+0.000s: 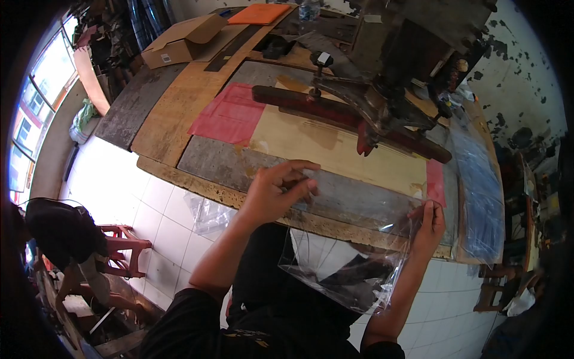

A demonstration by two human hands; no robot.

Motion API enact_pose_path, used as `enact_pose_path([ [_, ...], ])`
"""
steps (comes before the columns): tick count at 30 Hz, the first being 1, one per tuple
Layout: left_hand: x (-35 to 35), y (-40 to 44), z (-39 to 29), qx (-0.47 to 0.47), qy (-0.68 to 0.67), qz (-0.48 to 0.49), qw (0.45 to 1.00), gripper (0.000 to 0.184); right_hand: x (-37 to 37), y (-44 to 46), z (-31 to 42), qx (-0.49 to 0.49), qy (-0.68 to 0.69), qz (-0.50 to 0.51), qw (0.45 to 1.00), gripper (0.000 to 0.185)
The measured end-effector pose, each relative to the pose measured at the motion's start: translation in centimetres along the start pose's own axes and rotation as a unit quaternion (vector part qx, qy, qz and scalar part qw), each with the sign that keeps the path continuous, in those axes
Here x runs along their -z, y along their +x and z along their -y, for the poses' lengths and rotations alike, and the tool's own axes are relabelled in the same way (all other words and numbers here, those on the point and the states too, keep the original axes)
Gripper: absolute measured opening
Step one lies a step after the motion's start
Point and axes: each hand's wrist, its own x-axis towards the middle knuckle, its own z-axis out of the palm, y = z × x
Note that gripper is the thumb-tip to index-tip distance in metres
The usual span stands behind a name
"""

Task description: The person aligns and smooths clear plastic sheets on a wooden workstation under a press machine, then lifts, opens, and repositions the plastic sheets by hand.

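A clear plastic sheet [347, 263] hangs over the front edge of the workbench, above my lap. My right hand [429, 224] pinches its upper right corner between thumb and fingers. My left hand [284, 188] is above the bench's front edge, near the sheet's left side. Its fingers are curled but apart, and I see nothing held between them. Ahead of both hands lies a pale yellow board [335, 146] with pink pieces [230, 113] at its ends. Across the board stretches the dark red bar [412, 143] of a metal press.
A stack of clear plastic sheets [478, 185] lies at the bench's right. At the back left are a cardboard box [182, 42] and an orange folder [259, 14]. More plastic [209, 215] sits below the front edge. Another person [72, 239] is at lower left beside a red stool [125, 251].
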Motion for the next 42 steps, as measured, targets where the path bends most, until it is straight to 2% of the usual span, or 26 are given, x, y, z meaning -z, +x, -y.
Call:
enact_pose_path([
  [4,-0.2,0.0,-0.6,0.021,0.012,-0.013,1.0,0.027,-0.1,-0.3,0.9,-0.001,-0.006,-0.019,1.0,0.028],
  [6,-0.4,0.0,-0.9,0.048,0.022,-0.035,0.998,0.026,0.1,-0.3,0.2,-0.016,0.08,-0.025,0.996,0.026],
  [9,-0.6,0.1,-1.1,0.063,0.029,-0.056,0.996,0.026,0.4,-0.4,0.1,0.013,0.107,-0.006,0.994,0.025],
  [15,-0.6,0.4,0.2,0.008,0.1,-0.083,0.991,0.028,0.8,-0.9,0.2,0.024,0.082,-0.004,0.996,0.025],
  [17,-0.7,0.4,0.0,0.026,0.039,-0.075,0.996,0.029,0.7,-0.9,0.3,0.007,0.112,0.008,0.994,0.025],
  [27,-0.7,0.3,-0.9,0.02,0.065,-0.081,0.994,0.03,0.8,-0.9,0.3,0.025,0.125,0.029,0.991,0.023],
  [29,-0.4,0.4,-0.6,0.048,0.058,-0.063,0.995,0.03,0.9,-0.9,0.4,0.012,0.089,0.025,0.996,0.021],
  [33,-0.1,0.3,0.3,0.037,0.063,-0.061,0.995,0.027,0.9,-0.8,0.0,-0.004,0.094,0.033,0.995,0.021],
  [35,-0.2,0.4,1.1,0.028,-0.019,-0.067,0.997,0.028,1.0,-0.7,0.0,-0.007,0.103,0.022,0.994,0.021],
  [42,-0.1,0.0,-0.6,0.041,-0.028,-0.048,0.998,0.029,0.9,-0.5,-0.2,-0.004,0.116,0.024,0.993,0.022],
])
